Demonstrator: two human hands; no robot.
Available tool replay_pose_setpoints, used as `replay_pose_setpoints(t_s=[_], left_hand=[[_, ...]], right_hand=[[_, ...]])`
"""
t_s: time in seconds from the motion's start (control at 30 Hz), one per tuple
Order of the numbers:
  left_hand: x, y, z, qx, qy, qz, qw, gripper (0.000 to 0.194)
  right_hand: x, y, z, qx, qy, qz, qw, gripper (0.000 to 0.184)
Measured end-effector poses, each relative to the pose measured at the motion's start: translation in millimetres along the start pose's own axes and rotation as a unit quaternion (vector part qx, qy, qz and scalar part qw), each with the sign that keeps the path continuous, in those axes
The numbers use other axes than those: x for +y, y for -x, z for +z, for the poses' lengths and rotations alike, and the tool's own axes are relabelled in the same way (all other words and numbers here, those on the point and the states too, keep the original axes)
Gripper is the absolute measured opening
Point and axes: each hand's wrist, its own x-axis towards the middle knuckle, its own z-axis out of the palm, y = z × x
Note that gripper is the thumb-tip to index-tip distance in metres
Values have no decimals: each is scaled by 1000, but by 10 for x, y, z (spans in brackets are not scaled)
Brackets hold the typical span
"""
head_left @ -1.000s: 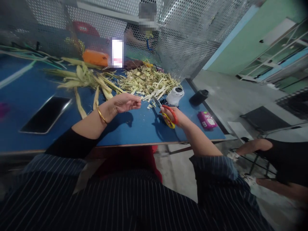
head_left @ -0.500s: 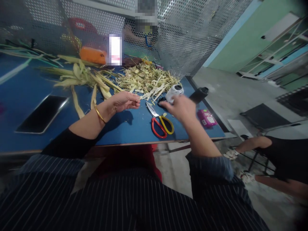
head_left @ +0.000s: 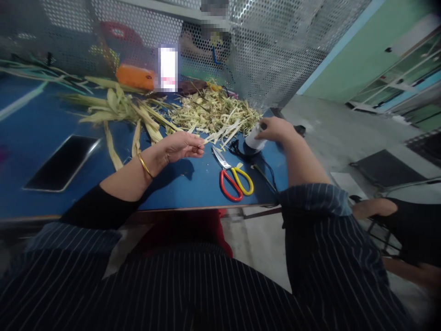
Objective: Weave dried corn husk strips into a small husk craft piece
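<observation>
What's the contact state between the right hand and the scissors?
Apart. The head view shows bare blue tabletop between the scissors and the right hand, which is up at the white spool.

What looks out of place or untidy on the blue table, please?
The heap of pale, shredded plant strips looks untidy: it spreads loosely across the back of the blue table, and a small pale scrap lies by the red-and-yellow-handled metal scissors. I see no clear damage or spilled liquid.

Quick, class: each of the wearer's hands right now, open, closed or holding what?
Left hand: closed, pinching a pale strip.
Right hand: closed on the white spool.
</observation>
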Motion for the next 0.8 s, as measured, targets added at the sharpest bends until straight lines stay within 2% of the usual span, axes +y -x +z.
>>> replay_pose_setpoints(t_s=[0.07,0.23,0.3,0.37,0.43,0.47,0.5,0.53,0.57,0.6,0.63,0.7,0.8], left_hand=[[-8,3,7,-2,-4,0,1000,9],[-16,-3,-10,-16,-3,-4,1000,9],[-10,2,-10,-24,1,-7,1000,9],[2,20,1,-31,7,-4,999,10],[19,46,16,-37,12,2,999,9],[28,59,23,-39,14,5,999,9],[38,72,27,-42,15,9,999,8],[46,84,27,-45,15,11,999,8],[54,95,23,-47,14,12,999,8],[60,105,16,-47,13,14,999,9],[63,116,6,-45,11,16,999,11],[61,143,-21,-29,7,20,999,10],[31,212,-70,20,-10,30,999,3]], right_hand=[[60,-4,7,1,-6,-16,1000,64],[32,73,7,33,-52,-28,998,62],[-88,185,-16,75,-78,-33,994,63],[-291,343,-8,116,-121,-62,984,53],[-565,521,61,105,-186,-108,971,39],[-716,607,119,72,-239,-138,959,35],[-867,685,186,-5,-384,-164,909,36],[-1011,751,257,-87,-498,-176,844,37],[-1139,803,326,-148,-573,-181,785,36],[-1248,840,388,-193,-619,-178,740,33],[-1334,862,439,-207,-654,-155,711,27],[-1433,872,503,-196,-678,-120,698,22],[-1429,827,521,-159,-669,-118,717,23]])
